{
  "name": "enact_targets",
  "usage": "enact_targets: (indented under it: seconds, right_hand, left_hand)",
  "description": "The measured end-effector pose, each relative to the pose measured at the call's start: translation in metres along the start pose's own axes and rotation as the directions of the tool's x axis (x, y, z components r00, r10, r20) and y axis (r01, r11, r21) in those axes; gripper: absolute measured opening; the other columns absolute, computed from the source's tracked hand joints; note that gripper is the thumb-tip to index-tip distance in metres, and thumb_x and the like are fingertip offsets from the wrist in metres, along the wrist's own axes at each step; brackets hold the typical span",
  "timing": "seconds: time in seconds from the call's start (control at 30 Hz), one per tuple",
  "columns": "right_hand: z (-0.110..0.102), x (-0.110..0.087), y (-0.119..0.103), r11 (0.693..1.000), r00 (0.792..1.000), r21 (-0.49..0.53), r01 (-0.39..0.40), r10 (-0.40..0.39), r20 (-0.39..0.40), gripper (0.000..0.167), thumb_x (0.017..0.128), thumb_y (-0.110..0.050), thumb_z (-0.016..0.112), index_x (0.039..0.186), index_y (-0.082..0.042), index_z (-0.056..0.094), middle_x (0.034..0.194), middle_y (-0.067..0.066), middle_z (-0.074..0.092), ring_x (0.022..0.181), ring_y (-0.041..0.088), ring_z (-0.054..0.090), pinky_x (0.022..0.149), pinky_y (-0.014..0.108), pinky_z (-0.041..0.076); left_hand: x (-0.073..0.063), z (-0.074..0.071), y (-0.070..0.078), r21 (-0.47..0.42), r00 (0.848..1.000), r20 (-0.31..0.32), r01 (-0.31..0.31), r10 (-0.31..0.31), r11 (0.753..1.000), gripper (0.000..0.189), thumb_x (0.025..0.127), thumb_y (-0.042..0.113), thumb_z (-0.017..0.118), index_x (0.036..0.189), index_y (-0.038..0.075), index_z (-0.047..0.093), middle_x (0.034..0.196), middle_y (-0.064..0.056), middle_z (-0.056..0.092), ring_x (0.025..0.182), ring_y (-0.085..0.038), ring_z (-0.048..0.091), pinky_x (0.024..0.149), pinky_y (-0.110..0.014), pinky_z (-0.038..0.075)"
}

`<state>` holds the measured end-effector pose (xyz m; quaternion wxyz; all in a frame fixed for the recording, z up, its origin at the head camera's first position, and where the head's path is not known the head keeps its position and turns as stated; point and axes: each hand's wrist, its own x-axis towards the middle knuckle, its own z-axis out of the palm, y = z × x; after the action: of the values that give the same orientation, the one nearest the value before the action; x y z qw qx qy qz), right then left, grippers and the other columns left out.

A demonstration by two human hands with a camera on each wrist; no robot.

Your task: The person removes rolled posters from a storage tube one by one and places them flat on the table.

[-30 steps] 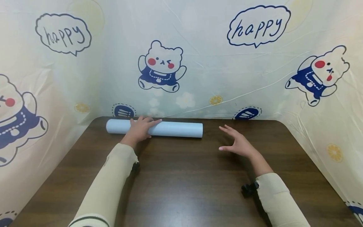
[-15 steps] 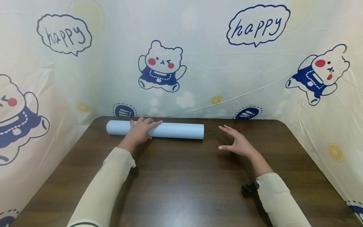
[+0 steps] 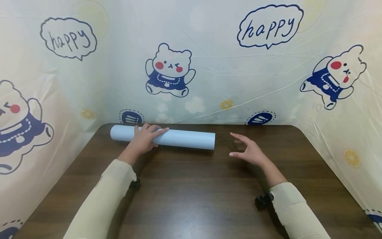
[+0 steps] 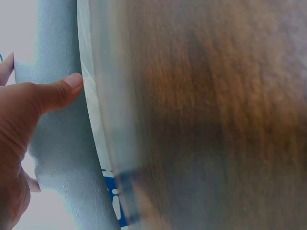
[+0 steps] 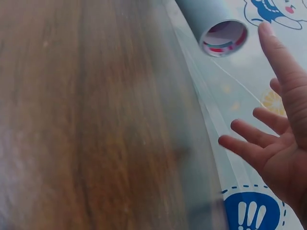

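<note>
While a roll [image 3: 185,138] lies below, bubbles [image 3: 270,39] read "happy".

The roll [image 3: 185,138] looked matt and faintly creased, the table [image 3: 191,199] glossy wood grain, the far curtain [image 3: 215,66] wrinkled, the left sleeve [image 3: 92,202] matt cloth.

I am working in a small screened-off booth: pale printed sheeting [image 3: 215,73] rises behind the dark wood-grain worktop [image 3: 191,192] and closes in along its left and right sides. Creased like a thin curtain, it carries cartoon bears [image 3: 167,81], speech bubbles [image 3: 267,28] reading "happy", citrus slices [image 3: 226,105] and faint flowers [image 3: 195,105], a playful, homely pattern. The black wrist cameras [image 3: 264,201] I wear suggest a filming set-up. Whether it stands in a home or an office, I cannot tell.
</note>
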<state>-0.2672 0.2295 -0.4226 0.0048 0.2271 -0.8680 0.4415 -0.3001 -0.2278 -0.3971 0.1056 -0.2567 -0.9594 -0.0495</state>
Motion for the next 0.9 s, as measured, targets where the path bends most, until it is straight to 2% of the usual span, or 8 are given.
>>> enact_targets:
  seconds: [0.17, 0.33, 0.53, 0.6, 0.77, 0.83, 0.9]
  right_hand:
    - [0.0, -0.002, -0.006, 0.99, 1.0, 0.14, -0.031, 0.031, 0.002, 0.076, 0.082, -0.022, 0.081, 0.148, -0.018, 0.043, 0.152, 0.011, 0.038, 0.131, 0.037, 0.046, 0.096, 0.05, 0.046]
    - [0.001, -0.002, -0.014, 0.965, 0.999, 0.258, -0.047, 0.05, -0.005, 0.069, 0.086, -0.014, 0.076, 0.147, -0.013, 0.044, 0.15, 0.013, 0.041, 0.13, 0.036, 0.048, 0.095, 0.043, 0.048]
    - [0.004, -0.001, -0.029, 0.941, 0.998, 0.334, -0.045, 0.057, -0.026, 0.056, 0.088, -0.015, 0.074, 0.14, -0.011, 0.051, 0.14, 0.014, 0.053, 0.122, 0.032, 0.056, 0.091, 0.033, 0.052]
    - [0.007, 0.0, -0.034, 0.922, 0.998, 0.385, -0.044, 0.057, -0.023, 0.054, 0.089, -0.013, 0.073, 0.138, -0.009, 0.052, 0.137, 0.016, 0.054, 0.118, 0.032, 0.058, 0.089, 0.035, 0.053]
    - [0.015, 0.002, -0.044, 0.854, 0.995, 0.516, -0.062, 0.094, -0.037, 0.046, 0.088, -0.005, 0.072, 0.131, 0.001, 0.055, 0.125, 0.02, 0.059, 0.106, 0.03, 0.064, 0.087, 0.051, 0.051]
    - [0.019, 0.002, -0.048, 0.847, 0.99, 0.527, -0.072, 0.124, -0.062, 0.041, 0.088, -0.002, 0.071, 0.126, 0.003, 0.057, 0.118, 0.019, 0.062, 0.099, 0.026, 0.066, 0.086, 0.054, 0.051]
    - [0.022, 0.002, -0.053, 0.849, 0.983, 0.522, -0.084, 0.156, -0.096, 0.035, 0.088, 0.001, 0.07, 0.121, 0.004, 0.06, 0.111, 0.016, 0.065, 0.093, 0.022, 0.067, 0.084, 0.052, 0.053]
  left_hand:
    - [-0.004, -0.003, 0.003, -0.011, 0.996, -0.072, -0.055, 0.054, 0.998, 0.094, 0.073, 0.011, 0.086, 0.149, 0.038, 0.039, 0.139, -0.009, 0.05, 0.127, -0.038, 0.037, 0.101, -0.079, 0.011]
    - [-0.008, -0.006, 0.006, -0.018, 0.988, -0.124, -0.095, 0.092, 0.995, 0.092, 0.072, 0.012, 0.087, 0.148, 0.035, 0.041, 0.138, -0.009, 0.05, 0.126, -0.038, 0.039, 0.1, -0.079, 0.014]
    - [-0.011, -0.007, 0.01, -0.019, 0.971, -0.192, -0.149, 0.143, 0.989, 0.091, 0.07, 0.011, 0.088, 0.146, 0.032, 0.045, 0.137, -0.011, 0.051, 0.125, -0.038, 0.041, 0.099, -0.079, 0.017]
    - [-0.011, -0.007, 0.012, -0.017, 0.963, -0.215, -0.171, 0.163, 0.985, 0.091, 0.069, 0.012, 0.089, 0.146, 0.032, 0.045, 0.137, -0.011, 0.051, 0.125, -0.039, 0.042, 0.098, -0.079, 0.018]
    - [-0.01, -0.009, 0.02, -0.025, 0.95, -0.236, -0.216, 0.204, 0.976, 0.091, 0.069, 0.012, 0.089, 0.146, 0.031, 0.045, 0.137, -0.012, 0.051, 0.125, -0.04, 0.042, 0.098, -0.078, 0.022]
    - [-0.009, -0.011, 0.024, -0.033, 0.949, -0.234, -0.223, 0.21, 0.974, 0.09, 0.069, 0.012, 0.089, 0.145, 0.029, 0.045, 0.136, -0.013, 0.052, 0.125, -0.04, 0.043, 0.098, -0.078, 0.023]
    - [-0.008, -0.012, 0.028, -0.043, 0.952, -0.226, -0.223, 0.208, 0.974, 0.09, 0.069, 0.01, 0.089, 0.145, 0.029, 0.045, 0.134, -0.014, 0.052, 0.125, -0.04, 0.043, 0.098, -0.078, 0.022]
